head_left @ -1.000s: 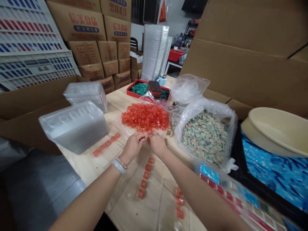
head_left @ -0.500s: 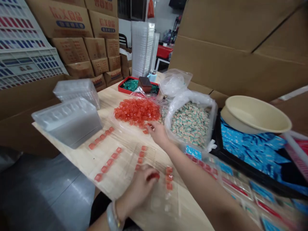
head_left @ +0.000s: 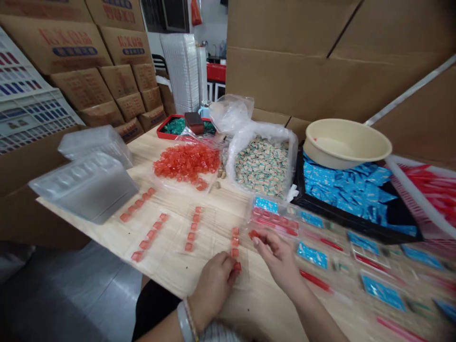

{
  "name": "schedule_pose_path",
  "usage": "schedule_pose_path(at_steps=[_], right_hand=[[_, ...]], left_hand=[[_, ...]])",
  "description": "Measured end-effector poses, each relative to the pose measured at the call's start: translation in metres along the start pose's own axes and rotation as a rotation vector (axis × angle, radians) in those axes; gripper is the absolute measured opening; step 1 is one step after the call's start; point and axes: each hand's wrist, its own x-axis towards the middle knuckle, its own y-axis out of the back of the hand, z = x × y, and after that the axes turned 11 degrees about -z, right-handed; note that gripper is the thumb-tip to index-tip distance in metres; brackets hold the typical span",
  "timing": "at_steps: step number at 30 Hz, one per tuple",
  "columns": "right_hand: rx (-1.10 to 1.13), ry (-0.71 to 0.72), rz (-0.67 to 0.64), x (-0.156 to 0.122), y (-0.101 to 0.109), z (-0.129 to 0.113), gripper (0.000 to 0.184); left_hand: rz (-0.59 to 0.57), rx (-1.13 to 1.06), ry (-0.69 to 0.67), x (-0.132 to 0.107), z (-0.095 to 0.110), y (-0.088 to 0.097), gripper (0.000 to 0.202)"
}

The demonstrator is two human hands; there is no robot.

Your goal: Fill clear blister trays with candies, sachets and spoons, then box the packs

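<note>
My left hand (head_left: 215, 285), with a bracelet at the wrist, pinches a small red translucent square (head_left: 237, 266) at the near end of a short row of red squares (head_left: 235, 241) in a clear plastic tray (head_left: 245, 275). Just right of that row, my right hand (head_left: 280, 259) holds another red piece (head_left: 253, 234) between thumb and fingertips. Similar rows of red squares (head_left: 191, 236) lie in clear trays to the left. Farther back, a heap of red pieces (head_left: 187, 161) rests on a clear plastic bag.
An open bag of small printed packets (head_left: 263, 166) stands behind my hands. On the right, blue packets (head_left: 342, 190) fill a black tray under a cream basin (head_left: 347, 142). Filled clear packs (head_left: 313, 254) cover the table's right side. Clear plastic trays (head_left: 89, 185) stand at left.
My right hand has come back from the heap to the near row with a red piece. My left hand has shifted slightly toward that row's near end. The view has turned right.
</note>
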Motion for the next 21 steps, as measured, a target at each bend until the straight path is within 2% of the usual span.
schedule_pose_path(at_steps=[6, 12, 17, 21], right_hand=[[0.116, -0.06, 0.019, -0.012, -0.002, 0.011, 0.02], [0.286, -0.136, -0.041, -0.02, -0.011, 0.02, 0.021], [0.689, -0.302, -0.059, -0.028, -0.014, 0.023, 0.026], [1.12, -0.396, -0.179, -0.033, -0.009, 0.022, 0.022]], left_hand=[[-0.018, 0.109, 0.021, 0.004, 0.001, 0.001, 0.023], [-0.063, 0.21, -0.032, 0.007, -0.001, -0.003, 0.024], [-0.036, 0.135, -0.013, 0.008, 0.0, -0.002, 0.022], [0.032, 0.044, -0.061, 0.003, -0.002, -0.003, 0.023]])
